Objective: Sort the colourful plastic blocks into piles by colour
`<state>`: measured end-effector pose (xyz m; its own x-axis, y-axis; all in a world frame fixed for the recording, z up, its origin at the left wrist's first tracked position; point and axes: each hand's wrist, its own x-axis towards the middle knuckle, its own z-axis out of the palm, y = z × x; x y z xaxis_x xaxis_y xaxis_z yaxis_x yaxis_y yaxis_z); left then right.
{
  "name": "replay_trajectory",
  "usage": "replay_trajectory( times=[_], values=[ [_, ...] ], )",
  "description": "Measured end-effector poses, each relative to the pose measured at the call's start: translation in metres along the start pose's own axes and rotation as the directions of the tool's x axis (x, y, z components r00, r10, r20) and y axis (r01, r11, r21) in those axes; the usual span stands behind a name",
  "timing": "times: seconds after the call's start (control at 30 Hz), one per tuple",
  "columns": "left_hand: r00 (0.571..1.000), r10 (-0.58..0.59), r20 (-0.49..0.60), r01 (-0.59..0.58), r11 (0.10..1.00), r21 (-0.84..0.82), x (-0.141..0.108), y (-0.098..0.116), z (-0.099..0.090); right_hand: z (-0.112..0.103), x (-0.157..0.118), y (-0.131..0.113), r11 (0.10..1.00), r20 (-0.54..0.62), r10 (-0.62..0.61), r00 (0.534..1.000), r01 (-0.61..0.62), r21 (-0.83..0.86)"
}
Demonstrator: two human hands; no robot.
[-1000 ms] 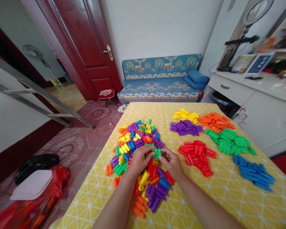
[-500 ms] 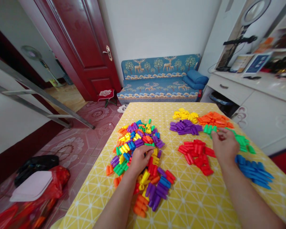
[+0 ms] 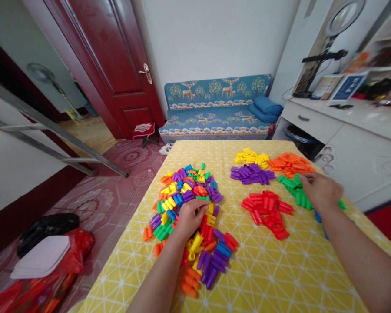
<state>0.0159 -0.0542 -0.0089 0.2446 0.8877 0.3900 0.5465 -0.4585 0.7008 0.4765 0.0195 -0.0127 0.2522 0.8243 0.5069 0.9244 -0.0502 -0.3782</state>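
My left hand [image 3: 190, 217] rests over the mixed heap of coloured plastic tubes [image 3: 182, 187] on the left of the table. Its thumb and forefinger are closed on a green plastic tube [image 3: 203, 198], which shows just past the fingertips. My right hand [image 3: 322, 191] hovers over the right part of the green tubes [image 3: 295, 186], fingers loosely apart and no tube visible in them. The hand and wrist hide part of the green pile and most of the blue tubes [image 3: 318, 217]. Red tubes [image 3: 267, 211] lie between my two hands.
Purple [image 3: 252, 174], yellow [image 3: 250, 157] and orange tubes [image 3: 289, 164] form separate piles toward the table's far right. A yellow patterned cloth [image 3: 260, 269] covers the table. Beyond it stands a blue sofa [image 3: 211, 119]; a white cabinet [image 3: 355, 143] is at the right.
My right hand has moved right and let go of green tubes, which now lie with the green pile. My left hand stays in place at the mixed heap.
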Motion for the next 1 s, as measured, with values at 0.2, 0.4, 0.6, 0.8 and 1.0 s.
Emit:
replay_trajectory(
  times=[0.2, 0.4, 0.6, 0.8, 1.0],
  values=[
    [1.0, -0.001, 0.007, 0.001, 1.0, -0.01, 0.0, -0.001, 0.001, -0.004, 0.0, -0.011, 0.975, -0.118, 0.132, 0.984, -0.15, -0.163],
    [1.0, 0.006, 0.005, -0.006, 1.0, -0.005, 0.001, -0.001, 0.001, 0.005, -0.03, -0.086, 0.986, -0.158, -0.027, 0.987, 0.052, 0.157],
    [1.0, 0.001, 0.012, -0.001, 1.0, 0.0, 0.0, 0.0, -0.001, 0.047, -0.097, -0.198, 0.767, 0.216, -0.308, 0.927, 0.107, 0.633],
    [1.0, -0.01, 0.029, 0.009, 1.0, 0.008, 0.0, 0.0, -0.001, 0.08, -0.121, -0.247, 0.795, 0.292, -0.487, 0.824, 0.28, 0.537],
    [0.999, -0.007, 0.039, 0.006, 1.0, 0.01, 0.0, 0.0, -0.001, 0.08, -0.115, -0.252, 0.878, 0.376, -0.457, 0.806, 0.341, 0.337]
  ],
)
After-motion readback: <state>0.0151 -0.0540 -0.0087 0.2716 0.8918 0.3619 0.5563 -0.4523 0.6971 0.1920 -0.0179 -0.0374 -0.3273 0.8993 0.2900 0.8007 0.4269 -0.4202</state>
